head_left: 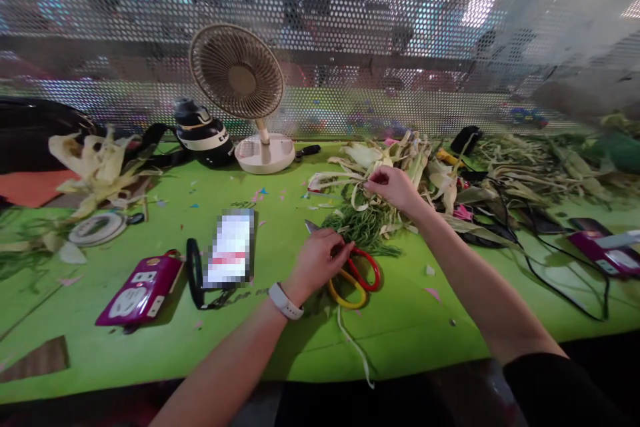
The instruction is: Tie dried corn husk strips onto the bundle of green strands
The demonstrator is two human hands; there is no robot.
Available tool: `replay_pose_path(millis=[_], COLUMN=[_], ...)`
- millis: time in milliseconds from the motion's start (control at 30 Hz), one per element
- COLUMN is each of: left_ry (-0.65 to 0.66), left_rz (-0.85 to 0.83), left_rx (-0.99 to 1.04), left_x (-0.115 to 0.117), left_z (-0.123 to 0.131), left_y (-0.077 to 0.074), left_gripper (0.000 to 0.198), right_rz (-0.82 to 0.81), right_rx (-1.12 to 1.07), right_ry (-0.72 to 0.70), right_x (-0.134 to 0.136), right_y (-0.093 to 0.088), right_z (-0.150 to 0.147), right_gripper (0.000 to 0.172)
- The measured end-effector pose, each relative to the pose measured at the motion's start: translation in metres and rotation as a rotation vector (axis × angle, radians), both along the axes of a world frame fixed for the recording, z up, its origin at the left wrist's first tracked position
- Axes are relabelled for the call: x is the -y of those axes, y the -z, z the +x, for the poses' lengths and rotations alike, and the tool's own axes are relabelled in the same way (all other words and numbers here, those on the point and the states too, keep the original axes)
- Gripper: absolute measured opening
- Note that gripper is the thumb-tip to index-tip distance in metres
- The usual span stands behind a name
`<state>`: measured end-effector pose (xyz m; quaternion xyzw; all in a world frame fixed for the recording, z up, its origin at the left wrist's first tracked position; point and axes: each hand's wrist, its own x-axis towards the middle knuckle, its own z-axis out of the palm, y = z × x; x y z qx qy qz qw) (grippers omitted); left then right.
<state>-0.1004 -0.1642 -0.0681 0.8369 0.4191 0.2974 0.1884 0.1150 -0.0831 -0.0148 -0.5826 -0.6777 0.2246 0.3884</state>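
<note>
My left hand [320, 260], wearing a white wristband, is closed over the middle of a pair of scissors [374, 273] with one red and one yellow handle. A blade tip pokes out beyond the knuckles; the pivot is hidden under the fingers. Just past it lies a bundle of thin green strands [367, 227]. Above that bundle my right hand [395, 190] pinches pale corn husk strips [337, 179] between thumb and fingers. More dried corn husks [367, 155] are heaped behind this hand. A loose pale strip [357, 343] hangs toward the table's front edge.
On the green table [410, 320] are a phone [230, 247], a magenta device [143, 290], a desk fan [237, 77], a black bottle [203, 133], a tape roll [97, 229] and husks [95, 167]. Black cables [540, 290] and another magenta device [607, 253] lie right. Perforated metal [350, 27] stands behind.
</note>
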Motion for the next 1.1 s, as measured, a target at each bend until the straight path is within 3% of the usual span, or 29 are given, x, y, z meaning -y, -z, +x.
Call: replay_pose_path(millis=[100,167,333,467,567,767,933,967,1033,1100], left_ry=[-0.067,-0.099,-0.094,-0.088,-0.069,-0.036,-0.032,-0.032,-0.041,-0.070], left_rz=[0.008,0.006,0.071,0.232,0.289,0.327,0.326,0.321,0.304,0.265], left_rx=[0.223,0.327,0.361,0.355,0.284,0.246,0.267,0.287,0.336,0.385], left_x=[-0.001,-0.001,0.001,0.000,-0.001,-0.001,0.002,0.003,0.003,0.003], left_z=[0.000,-0.001,-0.003,-0.007,-0.007,-0.004,-0.004,-0.004,-0.004,-0.002], left_y=[0.000,-0.001,-0.006,-0.009,-0.007,-0.001,-0.001,-0.001,-0.002,-0.003], left_gripper=[0.021,0.015,0.010,0.006,0.007,0.006,0.005,0.005,0.004,0.005], right_rz=[0.048,0.076,0.245,0.156,0.144,0.126,0.328,0.362,0.316,0.163], right_rx=[-0.173,-0.171,0.260,0.646,0.725,0.733,0.537,0.447,0.230,0.067], right_ry=[0.010,-0.038,-0.141,-0.087,-0.062,-0.043,-0.046,-0.083,-0.296,-0.501], right_x=[0.020,0.036,0.055,0.051,0.050,0.053,0.082,0.094,0.125,0.159], right_y=[0.015,0.025,0.037,0.043,0.046,0.037,0.001,-0.005,-0.009,0.001], right_z=[-0.013,-0.026,-0.044,-0.041,-0.040,-0.038,-0.046,-0.049,-0.057,-0.062], right_gripper=[0.019,0.015,0.013,0.016,0.019,0.020,0.022,0.021,0.017,0.013])
